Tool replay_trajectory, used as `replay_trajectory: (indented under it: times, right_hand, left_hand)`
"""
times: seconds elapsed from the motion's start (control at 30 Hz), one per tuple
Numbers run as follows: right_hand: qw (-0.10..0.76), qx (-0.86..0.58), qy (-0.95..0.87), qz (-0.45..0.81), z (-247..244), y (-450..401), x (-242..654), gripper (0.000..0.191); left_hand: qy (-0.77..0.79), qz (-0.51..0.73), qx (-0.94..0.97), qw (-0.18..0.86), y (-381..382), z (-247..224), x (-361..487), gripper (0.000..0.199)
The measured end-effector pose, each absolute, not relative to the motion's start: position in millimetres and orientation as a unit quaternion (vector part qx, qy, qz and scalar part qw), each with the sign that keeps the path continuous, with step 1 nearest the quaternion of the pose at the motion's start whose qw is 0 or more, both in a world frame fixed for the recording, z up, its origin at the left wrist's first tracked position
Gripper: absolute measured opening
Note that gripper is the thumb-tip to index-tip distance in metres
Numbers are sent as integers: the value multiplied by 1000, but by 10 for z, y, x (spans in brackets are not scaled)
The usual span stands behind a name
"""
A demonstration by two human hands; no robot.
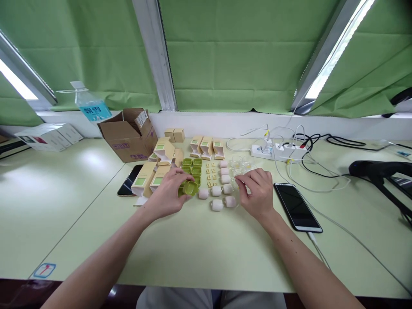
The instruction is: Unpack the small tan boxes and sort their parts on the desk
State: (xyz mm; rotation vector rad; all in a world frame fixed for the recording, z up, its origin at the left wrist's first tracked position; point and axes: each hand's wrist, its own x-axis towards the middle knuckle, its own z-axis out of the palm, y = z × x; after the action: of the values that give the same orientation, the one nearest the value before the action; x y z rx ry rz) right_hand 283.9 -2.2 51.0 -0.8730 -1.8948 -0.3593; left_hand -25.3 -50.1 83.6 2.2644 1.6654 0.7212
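A small green cup (pixel 190 188) is gripped between the thumb and fingers of my left hand (pixel 169 192), its open side tilted toward me. More green cups (pixel 192 162) stand in rows just beyond it. Thumb and fingertips of my right hand (pixel 257 191) are pinched together beside the clear plastic pieces (pixel 238 164); what they hold, if anything, is too small to make out. Between my hands lie several pale pink and white rounded pieces (pixel 216 205). Small yellow pieces (pixel 208 177) sit in two columns behind them.
Cardboard-coloured small boxes (pixel 164 151) crowd the left, near an opened carton (pixel 127 139) and a dark phone (pixel 127 180). Another phone (pixel 298 207) with its charging cable lies right of my right hand. A power strip (pixel 278 152) trails cords at the back. A bottle (pixel 92 105) stands behind the carton.
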Motion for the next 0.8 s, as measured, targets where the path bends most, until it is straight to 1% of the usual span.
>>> replay_trajectory:
  times: [0.1,0.17,0.3,0.37,0.43,0.53,0.67,0.8]
  right_hand:
    - [448,-367,-808,-108,520,-134,2690,9]
    - [380,-377,-840,-89,538,-195,2524,10]
    - [213,-402,-889,-49,626,-191,2143,14]
    - [154,-422,-893,-23,680,-135,2003,16]
    - [116,-435,-893,-1,724,-78,1927,17]
    - [97,-427,-899,4,757,-36,1915,18]
    - [105,-419,-902,-7,754,-45,1962,17]
    - [114,-417,-902,9,739,-71,2000,13]
  left_hand:
    - [586,243,764,117,-503,811,-229,42]
    - [593,247,758,108,-489,805,-237,44]
    - [595,268,754,77,-457,786,-312,45]
    - [594,277,753,66,-445,769,-348,43]
    - [595,283,750,64,-436,748,-365,42]
    - [594,283,749,82,-433,718,-358,44]
    - [590,269,754,106,-455,697,-307,44]
    - [587,262,759,107,-481,679,-246,42]
